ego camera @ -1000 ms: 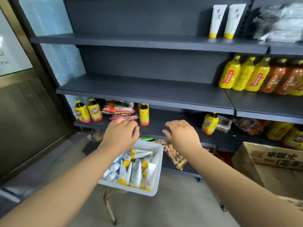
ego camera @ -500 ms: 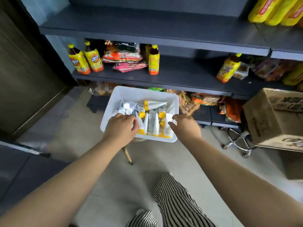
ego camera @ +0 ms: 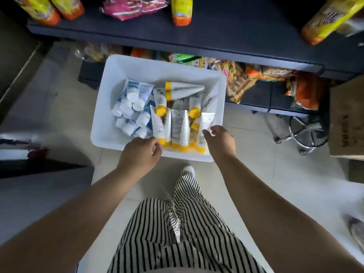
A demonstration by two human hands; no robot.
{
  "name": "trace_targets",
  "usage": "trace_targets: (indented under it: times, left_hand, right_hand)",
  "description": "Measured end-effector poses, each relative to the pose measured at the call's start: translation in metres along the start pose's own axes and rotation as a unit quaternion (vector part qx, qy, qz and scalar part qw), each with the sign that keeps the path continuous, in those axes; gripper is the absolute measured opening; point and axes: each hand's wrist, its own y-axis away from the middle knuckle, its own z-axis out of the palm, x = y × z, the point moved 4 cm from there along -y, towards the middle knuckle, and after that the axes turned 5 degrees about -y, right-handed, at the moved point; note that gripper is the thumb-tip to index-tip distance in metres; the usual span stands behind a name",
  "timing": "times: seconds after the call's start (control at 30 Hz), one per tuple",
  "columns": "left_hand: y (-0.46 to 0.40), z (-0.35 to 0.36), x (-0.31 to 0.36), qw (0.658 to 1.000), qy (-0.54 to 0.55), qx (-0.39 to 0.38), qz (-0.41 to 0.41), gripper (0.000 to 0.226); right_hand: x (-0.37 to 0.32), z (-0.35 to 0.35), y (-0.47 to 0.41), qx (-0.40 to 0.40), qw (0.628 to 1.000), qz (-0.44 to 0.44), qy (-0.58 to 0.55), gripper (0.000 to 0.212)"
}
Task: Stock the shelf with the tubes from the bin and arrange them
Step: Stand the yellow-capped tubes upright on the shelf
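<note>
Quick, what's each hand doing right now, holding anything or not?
Left hand: fingers curled at the near rim of the white bin, no tube visibly held.
Right hand: fingertips pinch the end of a white tube in the bin.

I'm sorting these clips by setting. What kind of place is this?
Most likely a small shop or its stockroom. A dark retail shelf carries bottled drinks and snack packets, a white bin of tubes sits on the tiled floor for stocking, and a cardboard carton stands beside it.

No legible text on anything.
</note>
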Motion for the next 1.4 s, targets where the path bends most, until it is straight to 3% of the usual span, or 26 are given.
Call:
trace_targets:
  times: [0.2,0.33,0.53,0.7,0.77,0.83,0.9,1.03,1.13,1.23,1.4]
  left_hand:
    - [-0.045,0.039,-0.002,0.986,0.135,-0.034,-0.098,0.029]
    - [-0.064,0.07,-0.006,0.967,0.178,-0.068,-0.167,0.031]
    - [-0.081,0.106,-0.013,0.952,0.224,-0.098,-0.187,0.03]
    - [-0.083,0.111,-0.018,0.946,0.243,-0.097,-0.192,0.028]
    - [-0.084,0.11,-0.016,0.943,0.253,-0.106,-0.191,0.029]
    - [-0.085,0.11,-0.011,0.937,0.268,-0.116,-0.193,0.031]
    - [-0.088,0.11,-0.002,0.93,0.287,-0.118,-0.2,0.032]
    - [-0.101,0.122,0.017,0.902,0.359,-0.106,-0.217,0.039]
    - [-0.109,0.139,0.026,0.888,0.384,-0.102,-0.232,0.04]
    - [-0.115,0.152,0.028,0.908,0.349,-0.066,-0.222,0.035]
    - [-0.116,0.154,0.025,0.916,0.335,-0.025,-0.22,0.033]
  right_hand:
    - [0.02,0.047,-0.055,-0.022,0.993,0.099,-0.059,0.05]
    - [0.036,0.078,-0.079,0.022,0.983,0.144,-0.114,0.053]
    - [0.039,0.097,-0.088,0.163,0.967,0.134,-0.144,0.035]
    - [0.044,0.089,-0.079,0.172,0.965,0.088,-0.178,0.009]
    - [0.047,0.08,-0.072,0.162,0.957,0.088,-0.222,0.014]
    - [0.051,0.072,-0.066,0.153,0.928,0.102,-0.324,0.02]
    - [0.055,0.066,-0.061,0.154,0.875,0.119,-0.444,0.023]
    - [0.062,0.055,-0.055,0.142,0.808,0.149,-0.552,0.019]
    - [0.068,0.051,-0.051,0.132,0.786,0.165,-0.581,0.023]
    - [0.075,0.053,-0.049,0.148,0.762,0.174,-0.606,0.027]
    - [0.082,0.056,-0.044,0.143,0.776,0.202,-0.58,0.031]
